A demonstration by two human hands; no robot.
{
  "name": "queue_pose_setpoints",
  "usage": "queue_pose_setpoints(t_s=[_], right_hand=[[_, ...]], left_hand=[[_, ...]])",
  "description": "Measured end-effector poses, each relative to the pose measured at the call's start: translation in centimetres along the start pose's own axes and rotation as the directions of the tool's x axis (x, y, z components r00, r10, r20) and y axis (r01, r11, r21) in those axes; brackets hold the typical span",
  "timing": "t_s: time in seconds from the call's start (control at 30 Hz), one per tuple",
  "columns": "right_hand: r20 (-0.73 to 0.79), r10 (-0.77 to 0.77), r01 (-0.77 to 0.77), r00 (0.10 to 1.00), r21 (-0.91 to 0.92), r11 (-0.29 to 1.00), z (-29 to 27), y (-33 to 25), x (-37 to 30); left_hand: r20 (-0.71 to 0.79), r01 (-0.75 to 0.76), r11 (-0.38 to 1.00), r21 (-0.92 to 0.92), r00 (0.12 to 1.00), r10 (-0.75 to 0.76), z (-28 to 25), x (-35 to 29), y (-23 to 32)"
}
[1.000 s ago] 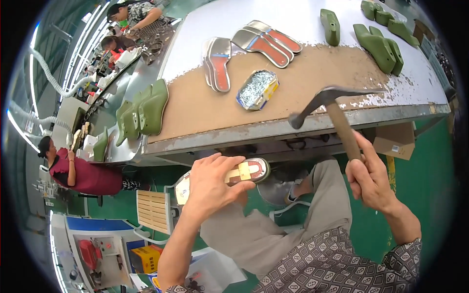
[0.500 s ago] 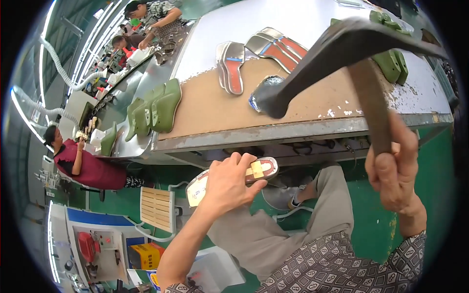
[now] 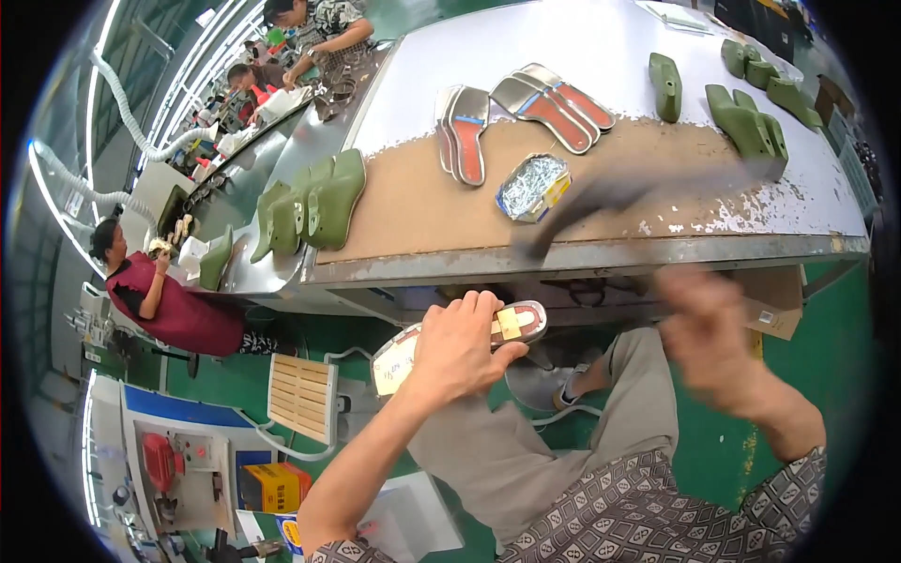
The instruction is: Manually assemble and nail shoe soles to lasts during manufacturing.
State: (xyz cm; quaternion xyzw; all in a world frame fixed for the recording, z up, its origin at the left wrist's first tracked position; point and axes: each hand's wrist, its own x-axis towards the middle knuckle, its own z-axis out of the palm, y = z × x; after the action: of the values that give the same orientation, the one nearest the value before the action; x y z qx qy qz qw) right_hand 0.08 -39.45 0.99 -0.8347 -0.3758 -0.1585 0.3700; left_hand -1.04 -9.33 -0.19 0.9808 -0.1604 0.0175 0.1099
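My left hand (image 3: pixel 460 352) grips a shoe last with an insole (image 3: pixel 533 321) over my lap. The insole side faces up, showing a reddish strip, a yellow patch and a pale end. My fingers wrap over its middle and hide that part. Smeared by motion, my right hand (image 3: pixel 709 342) is closed on a hammer (image 3: pixel 648 188). The blurred dark hammer head hangs above the bench's front edge, to the right of the last and apart from it. Behind it, a small open box of nails (image 3: pixel 535 188) rests on the bench.
The bench (image 3: pixel 469 265) has a metal front edge. On it lie insoles with red strips (image 3: pixel 469 141), green shoe lasts (image 3: pixel 324 202) at left and more green lasts (image 3: pixel 746 122) at right. A slatted stool (image 3: pixel 298 402) stands left. A person in maroon (image 3: pixel 174 300) works there.
The hammer has swung down and away from my view, uncovering the nail box. My right hand has moved left and slightly up. My left hand still holds the last; the whole view has shifted slightly.
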Motion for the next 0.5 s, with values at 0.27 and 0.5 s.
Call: queue_pose_setpoints(t_s=[0.27,0.5], right_hand=[[-0.185,0.037,0.029,0.982,0.339,0.94,-0.2,-1.0,2.6],[0.328,0.241,-0.28,0.913,0.078,0.957,2.7,-1.3,0.0]], left_hand=[[0.077,0.12,0.992,-0.032,0.99,-0.118,0.0,-0.8,-0.5],[0.07,0.097,0.994,-0.057,0.993,-0.093,-0.1,0.2,0.0]])
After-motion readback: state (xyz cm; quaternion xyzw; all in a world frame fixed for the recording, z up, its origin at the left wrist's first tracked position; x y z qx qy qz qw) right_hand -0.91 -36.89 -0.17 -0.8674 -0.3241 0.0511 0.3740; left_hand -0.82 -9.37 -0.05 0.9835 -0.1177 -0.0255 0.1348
